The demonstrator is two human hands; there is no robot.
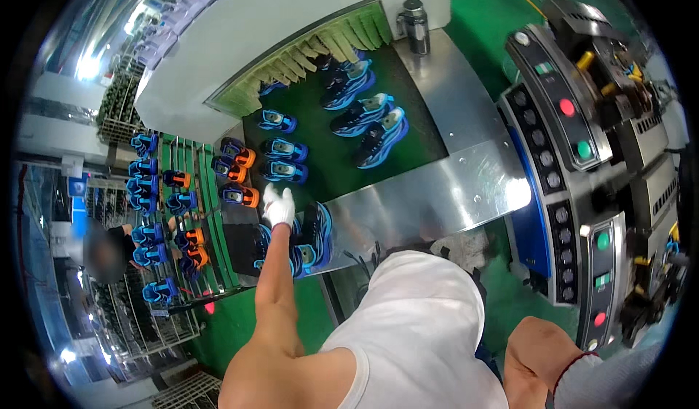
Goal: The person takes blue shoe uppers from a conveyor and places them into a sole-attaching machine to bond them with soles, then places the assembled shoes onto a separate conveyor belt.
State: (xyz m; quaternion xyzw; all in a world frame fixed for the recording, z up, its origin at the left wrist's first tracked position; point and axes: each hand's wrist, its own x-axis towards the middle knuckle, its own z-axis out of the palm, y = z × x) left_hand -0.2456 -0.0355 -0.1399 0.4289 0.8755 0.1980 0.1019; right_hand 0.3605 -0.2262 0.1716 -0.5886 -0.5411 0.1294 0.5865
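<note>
My left hand (pixel 278 206), in a white glove, reaches over the near left corner of the conveyor belt (pixel 328 168). Its fingers are apart and nothing shows between them. Just beyond the fingertips sits a blue-and-black sneaker (pixel 284 171), heel toward me, with two similar ones behind it. An orange-and-black sneaker (pixel 240 194) stands just left of the hand. Below the wrist, a black-and-blue sneaker (pixel 317 230) and others stand at the metal ledge, partly covered by my forearm. My right hand (pixel 610 381), in a pale knit glove, is at the lower right edge, its fingers hidden.
Black sneakers (pixel 382 138) stand on the belt before a machine opening with a fringed curtain (pixel 320 48). Left is a green rack (pixel 211 241) of blue and orange sneakers. A metal flask (pixel 415 26) stands behind the steel table (pixel 466 183). Right, a machine with button panels (pixel 604 263).
</note>
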